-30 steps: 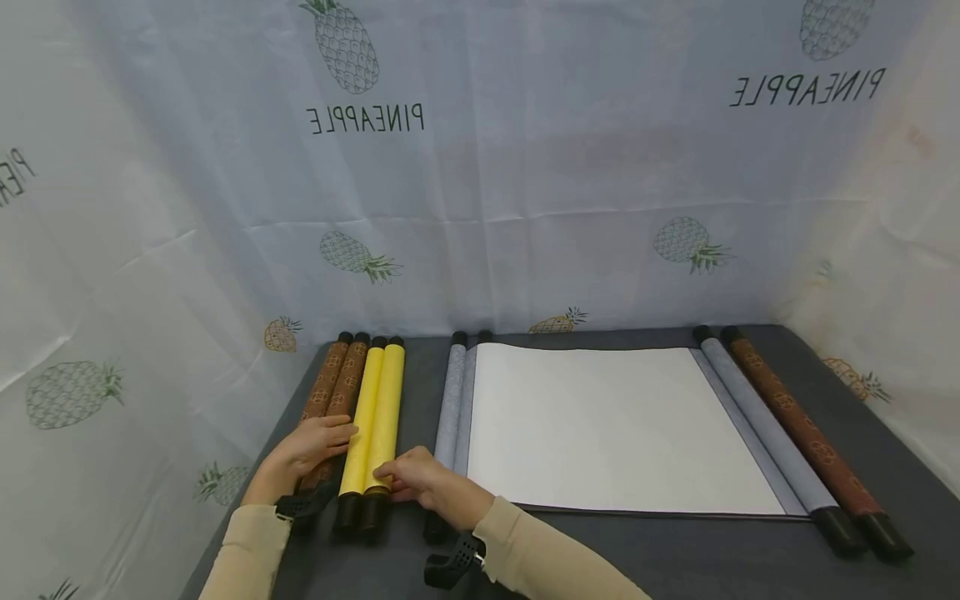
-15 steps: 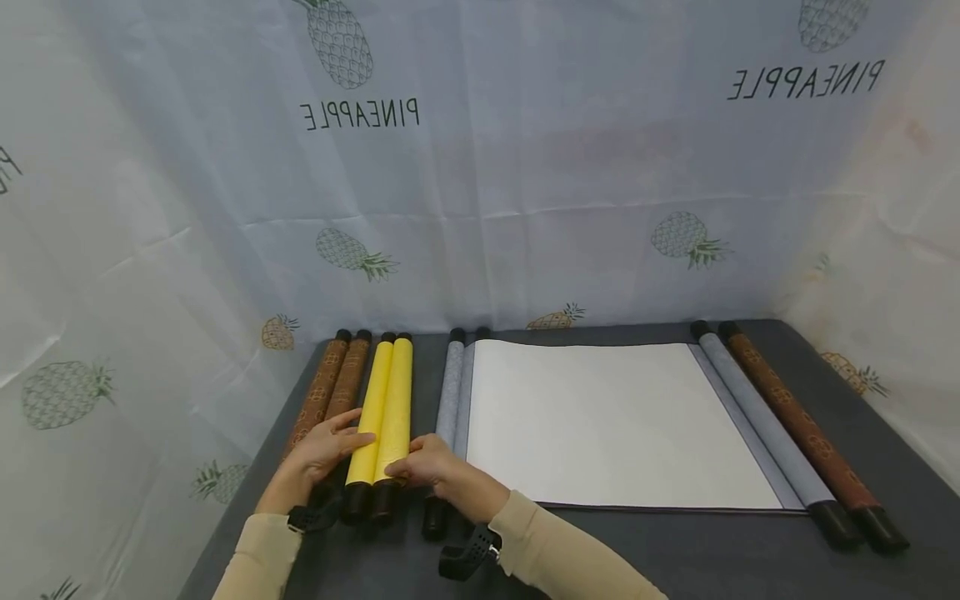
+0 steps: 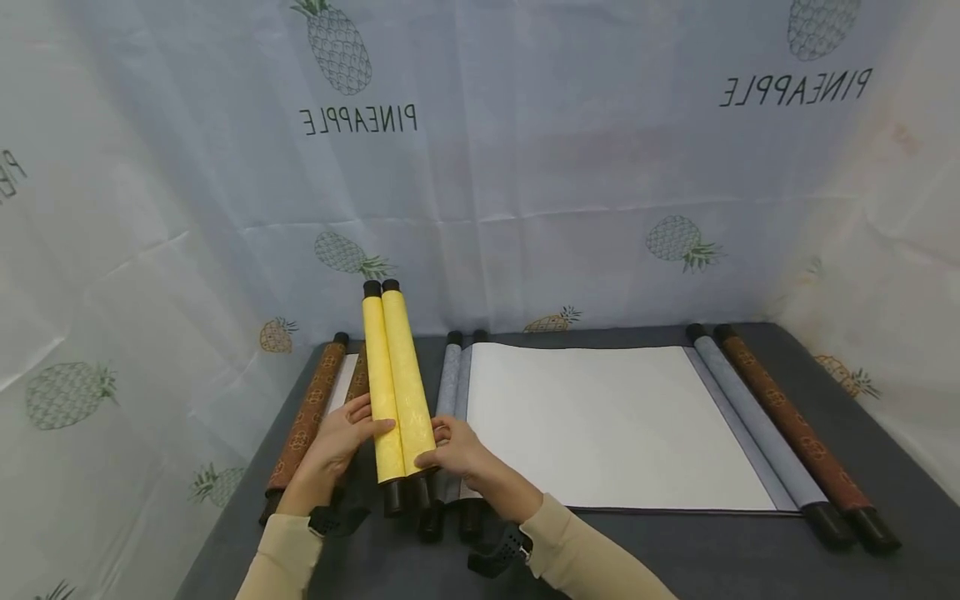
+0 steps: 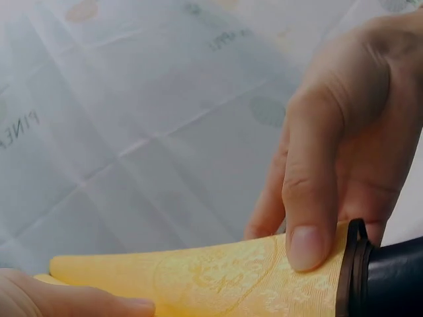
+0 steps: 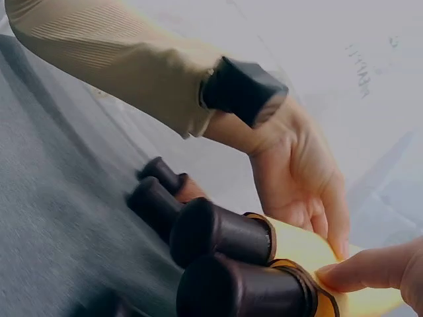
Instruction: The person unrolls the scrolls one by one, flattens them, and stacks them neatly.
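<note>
A rolled yellow scroll point(image 3: 393, 375) with black end caps point(image 5: 221, 232) is held off the dark table point(image 3: 675, 550), its far end tilted up. My left hand point(image 3: 341, 440) grips its left side near the lower end, thumb on top. From the other side my right hand point(image 3: 459, 450) pinches it with fingers and thumb. In the left wrist view a thumb point(image 4: 310, 191) presses the yellow fabric point(image 4: 218, 277) beside a cap. The right wrist view shows my left hand point(image 5: 301, 178) on the scroll and a right fingertip point(image 5: 367, 271).
A brown patterned scroll point(image 3: 303, 417) lies at the left, slightly unrolled with a white strip showing. A grey scroll point(image 3: 450, 383) is spread open with a white sheet point(image 3: 615, 425). Its grey roller point(image 3: 750, 421) and another brown scroll point(image 3: 798, 437) lie at the right. Pineapple-print cloth point(image 3: 525, 167) surrounds the table.
The yellow scroll has come up off the table and shifted right, its far end raised. Both hands moved with it. The left brown scroll now shows a white strip.
</note>
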`<state>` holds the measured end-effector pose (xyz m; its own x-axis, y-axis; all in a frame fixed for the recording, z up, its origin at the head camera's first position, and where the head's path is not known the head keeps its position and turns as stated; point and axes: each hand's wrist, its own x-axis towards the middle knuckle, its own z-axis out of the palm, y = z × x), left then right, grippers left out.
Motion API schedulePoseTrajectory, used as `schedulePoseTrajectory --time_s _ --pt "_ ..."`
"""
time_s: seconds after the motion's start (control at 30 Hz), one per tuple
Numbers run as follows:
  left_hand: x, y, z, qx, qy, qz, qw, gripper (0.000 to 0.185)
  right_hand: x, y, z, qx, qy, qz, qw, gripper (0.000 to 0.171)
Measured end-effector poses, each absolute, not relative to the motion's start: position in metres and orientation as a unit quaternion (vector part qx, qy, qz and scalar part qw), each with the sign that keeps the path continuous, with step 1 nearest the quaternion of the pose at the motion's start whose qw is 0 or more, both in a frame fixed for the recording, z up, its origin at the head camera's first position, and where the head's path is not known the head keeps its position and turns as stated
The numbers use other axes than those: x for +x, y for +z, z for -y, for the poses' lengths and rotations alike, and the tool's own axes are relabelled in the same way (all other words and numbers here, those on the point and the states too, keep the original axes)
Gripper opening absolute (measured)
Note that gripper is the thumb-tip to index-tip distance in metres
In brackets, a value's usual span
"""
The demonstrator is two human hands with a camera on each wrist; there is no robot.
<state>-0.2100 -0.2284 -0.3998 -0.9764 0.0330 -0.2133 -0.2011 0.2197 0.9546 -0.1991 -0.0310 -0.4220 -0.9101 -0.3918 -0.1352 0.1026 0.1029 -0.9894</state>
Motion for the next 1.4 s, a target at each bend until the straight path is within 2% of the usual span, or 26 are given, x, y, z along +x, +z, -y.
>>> schedulePoseTrajectory --time_s 0.47,0.73,0.93,1.1,1.27,1.4 --pt "-0.214 -0.363 0.17 0.003 0.634 -0.774 -0.003 0.079 -0.207 -0.399 -0.026 -0.142 -0.673 -0.714 0.13 0.061" --pt "-0.228 -0.364 0.129 0.063 0.685 -0.725 -0.041 0.08 -0.211 -0.39 -0.057 -0.103 -0.69 -0.709 0.1 0.061" --pt "-0.238 -0.375 0.095 0.139 0.728 -0.671 -0.005 0.08 -0.215 -0.388 -0.081 -0.086 -0.708 -0.695 0.092 0.063" --pt "-0.245 -0.383 0.07 0.162 0.728 -0.666 0.005 0.092 -0.215 -0.387 -0.094 -0.083 -0.706 -0.699 0.085 0.065" --pt "-0.25 -0.388 0.058 0.159 0.731 -0.663 -0.024 0.096 -0.219 -0.39 -0.106 -0.09 -0.689 -0.712 0.099 0.068" --pt "-0.252 -0.391 0.055 0.171 0.739 -0.651 -0.037 0.095 -0.222 -0.393 -0.118 -0.129 -0.651 -0.731 0.161 0.078"
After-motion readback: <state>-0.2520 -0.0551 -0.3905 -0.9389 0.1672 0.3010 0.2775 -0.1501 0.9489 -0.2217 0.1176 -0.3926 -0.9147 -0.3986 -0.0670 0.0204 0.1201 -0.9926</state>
